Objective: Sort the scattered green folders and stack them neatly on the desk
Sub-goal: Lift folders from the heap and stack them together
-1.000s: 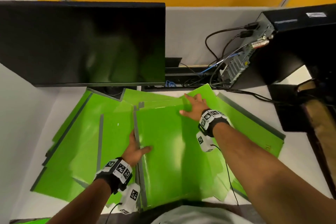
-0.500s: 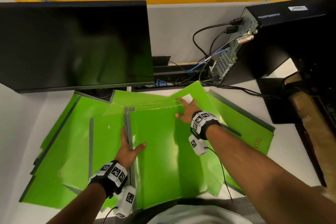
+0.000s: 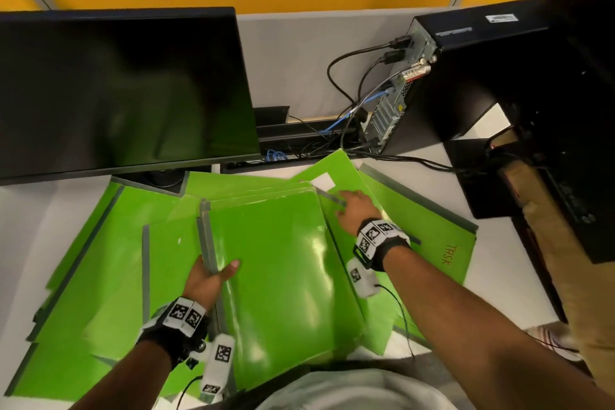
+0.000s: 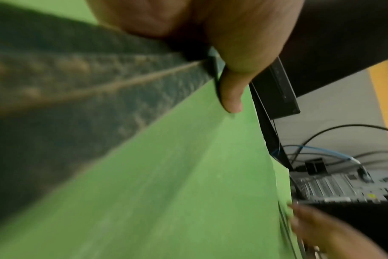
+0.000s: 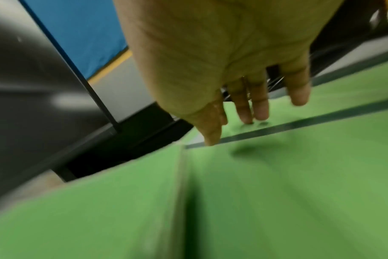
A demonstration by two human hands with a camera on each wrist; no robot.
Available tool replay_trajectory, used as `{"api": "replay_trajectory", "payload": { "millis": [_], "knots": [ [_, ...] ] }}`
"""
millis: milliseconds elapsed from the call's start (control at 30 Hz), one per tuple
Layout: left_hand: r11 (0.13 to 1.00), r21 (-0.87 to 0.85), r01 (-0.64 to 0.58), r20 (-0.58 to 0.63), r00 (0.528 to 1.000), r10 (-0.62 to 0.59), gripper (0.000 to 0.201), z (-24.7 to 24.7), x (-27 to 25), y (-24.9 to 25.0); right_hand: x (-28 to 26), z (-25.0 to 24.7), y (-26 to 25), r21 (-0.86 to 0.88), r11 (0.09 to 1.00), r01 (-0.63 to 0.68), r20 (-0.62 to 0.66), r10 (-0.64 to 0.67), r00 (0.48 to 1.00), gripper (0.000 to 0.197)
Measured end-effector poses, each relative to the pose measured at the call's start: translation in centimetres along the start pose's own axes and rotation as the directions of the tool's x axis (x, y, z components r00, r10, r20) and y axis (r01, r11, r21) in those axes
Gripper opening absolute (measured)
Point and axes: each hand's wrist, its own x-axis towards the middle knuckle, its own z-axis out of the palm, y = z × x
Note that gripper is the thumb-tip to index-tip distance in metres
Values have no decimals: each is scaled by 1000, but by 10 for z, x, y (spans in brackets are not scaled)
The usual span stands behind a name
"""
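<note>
Several green folders with grey spines lie scattered over the white desk. A gathered stack sits in the middle. My left hand grips its grey spine, thumb on the top cover and fingers underneath. My right hand lies with straight fingers on the grey strip of a folder beside the stack's far right corner. Behind it lies a folder with a white label, and a folder marked "TASK" sits on the right. More folders spread out to the left.
A black monitor stands at the back left, its foot on the far folders. A black computer tower with cables stands at the back right. Dark boxes crowd the right edge of the desk.
My left hand went from lying flat by the spine to gripping it. My right hand slid right, off the stack's far corner onto the neighbouring folder's grey strip.
</note>
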Motion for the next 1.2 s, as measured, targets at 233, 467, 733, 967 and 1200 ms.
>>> {"api": "replay_trajectory", "payload": {
  "millis": [233, 467, 733, 967, 1200],
  "knots": [
    [998, -59, 34, -24, 999, -36, 55, -21, 8, 0, -31, 7, 74, -179, 982, -53, 77, 67, 995, 68],
    [989, -126, 77, -14, 997, -80, 55, -27, 0, -2, -29, -15, 103, 170, 974, -150, 99, 135, 986, 60],
    [993, -49, 104, -64, 992, -107, 59, -17, 1, -1, -1, -64, 165, -202, 968, -150, -96, 132, 987, 48],
    [983, -78, 167, -90, 981, -174, 59, -14, 1, 12, 14, -51, 167, -154, 953, -260, -46, 256, 966, 59],
    [963, -97, 253, -123, 957, -263, 95, -16, 14, 6, 15, -60, 175, -159, 959, -234, -67, 225, 972, 74]
  ]
}}
